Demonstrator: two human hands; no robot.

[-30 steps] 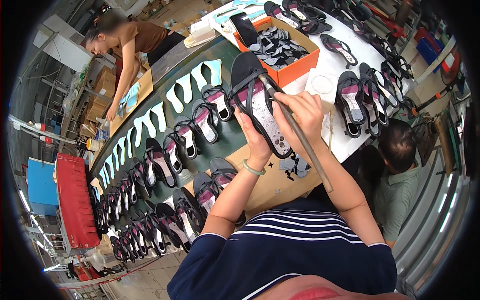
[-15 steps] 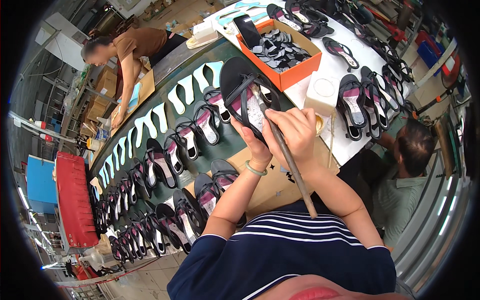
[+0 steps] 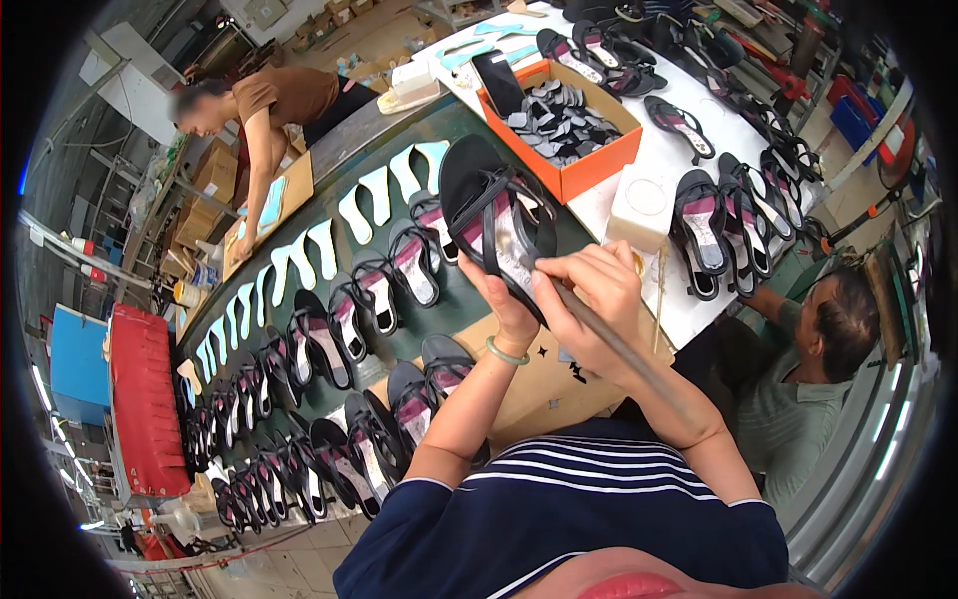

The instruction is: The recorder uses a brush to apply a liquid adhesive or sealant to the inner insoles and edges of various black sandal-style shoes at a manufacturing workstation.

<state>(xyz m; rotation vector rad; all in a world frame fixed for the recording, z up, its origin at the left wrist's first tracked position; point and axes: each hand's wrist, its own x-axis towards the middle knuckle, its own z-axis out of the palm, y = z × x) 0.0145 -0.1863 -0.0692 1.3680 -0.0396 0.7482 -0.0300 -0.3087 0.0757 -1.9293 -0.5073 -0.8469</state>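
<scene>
My left hand [image 3: 506, 311] is closed around the heel end of a black strappy sandal [image 3: 479, 190], holding it tilted above the bench with its pale insole facing up. My right hand [image 3: 599, 299] grips a long wooden-handled brush [image 3: 644, 364]. The brush's front end is over the middle of the insole, but its bristles blur into the pale surface, so I cannot tell whether they touch it. Below both hands lies a brown cardboard sheet [image 3: 519, 399] with small dark scraps [image 3: 579, 372] on it. A white block-shaped container [image 3: 642, 207] stands beyond my right hand.
Rows of similar sandals [image 3: 329, 334] and pale blue-edged insoles [image 3: 319, 250] line the green bench to the left. An orange box [image 3: 589, 175] holds grey pieces, with a phone [image 3: 497, 80] leaning inside. More sandals [image 3: 702, 235] stand right. One person [image 3: 269, 110] works far left; another [image 3: 808, 369] sits right.
The brush has moved down the insole from the straps toward the heel, its handle swinging rightward. My right hand has come slightly lower. The person at right has shifted.
</scene>
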